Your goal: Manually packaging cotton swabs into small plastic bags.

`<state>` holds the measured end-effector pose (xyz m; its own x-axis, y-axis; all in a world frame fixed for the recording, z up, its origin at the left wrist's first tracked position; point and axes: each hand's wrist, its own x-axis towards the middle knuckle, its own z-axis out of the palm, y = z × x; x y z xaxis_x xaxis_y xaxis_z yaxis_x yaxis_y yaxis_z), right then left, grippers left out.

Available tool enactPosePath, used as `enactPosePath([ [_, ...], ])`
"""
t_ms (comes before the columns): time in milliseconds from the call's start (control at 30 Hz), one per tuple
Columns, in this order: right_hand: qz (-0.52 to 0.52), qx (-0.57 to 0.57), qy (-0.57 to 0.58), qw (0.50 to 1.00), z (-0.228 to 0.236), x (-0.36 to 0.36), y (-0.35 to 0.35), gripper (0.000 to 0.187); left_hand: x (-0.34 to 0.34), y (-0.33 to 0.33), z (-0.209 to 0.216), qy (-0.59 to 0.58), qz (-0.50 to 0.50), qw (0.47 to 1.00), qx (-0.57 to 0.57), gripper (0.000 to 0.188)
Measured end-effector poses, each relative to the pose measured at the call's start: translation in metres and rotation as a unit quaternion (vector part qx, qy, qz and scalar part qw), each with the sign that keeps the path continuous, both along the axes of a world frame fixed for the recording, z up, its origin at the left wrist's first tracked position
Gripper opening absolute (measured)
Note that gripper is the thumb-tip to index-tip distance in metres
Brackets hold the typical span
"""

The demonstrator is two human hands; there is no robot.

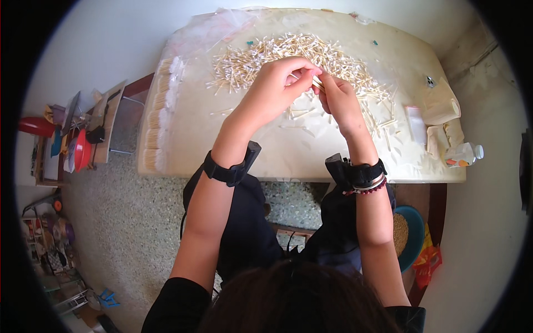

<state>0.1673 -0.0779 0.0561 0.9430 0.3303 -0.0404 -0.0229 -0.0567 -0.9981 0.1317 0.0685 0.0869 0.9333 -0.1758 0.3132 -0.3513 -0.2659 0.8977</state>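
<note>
Two bare hands meet above a pale surface (pixel 202 144). The right grip (pixel 340 101) is clamped on a few cotton swabs (pixel 318 83), held between thumb and fingers. The left grip (pixel 280 83) has thumb and forefinger drawn together at the upper end of these swabs; whether it is clamped on them cannot be told. Directly beyond both grips, a broad loose heap of swabs (pixel 300 46) extends to either side; several stray swabs (pixel 302 114) lie on the near side, just below the grips. Well to the left of the left grip, clear packs of swabs (pixel 158 121) form a row along the edge, with crumpled plastic bags (pixel 222 25) beyond them. Well to the right of the right grip lie a beige packet (pixel 441 105) and, nearer the person, a clear bottle (pixel 462 155) on its side. Below and right of the grips stands a teal basin (pixel 413 236).
</note>
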Motion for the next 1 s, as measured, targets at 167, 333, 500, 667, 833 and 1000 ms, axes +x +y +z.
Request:
enactPosePath([
  [167,0.001,-0.027,-0.013,1.000,0.000,-0.001,0.003,0.046,0.000,0.008,-0.006,-0.010,-0.005,1.000,0.020,0.017],
  [333,-0.002,-0.052,-0.018,0.998,-0.008,0.002,0.004,0.047,0.000,0.012,-0.007,0.006,0.002,0.999,0.035,0.015],
  [500,-0.068,-0.124,-0.116,0.983,-0.011,-0.001,0.009,0.048,0.003,0.010,-0.017,0.025,0.027,0.999,0.000,0.013],
  [667,-0.080,-0.141,-0.145,0.976,-0.016,-0.001,0.012,0.047,0.004,0.006,-0.019,0.041,0.064,0.997,-0.008,0.014],
  [833,-0.085,-0.159,-0.166,0.969,-0.013,0.000,0.012,0.045,0.009,0.006,-0.027,0.026,0.055,0.996,-0.062,0.014],
  [1000,-0.083,-0.169,-0.159,0.969,-0.013,0.001,0.010,0.044,0.010,0.005,-0.027,0.017,0.057,0.997,-0.049,0.013],
])
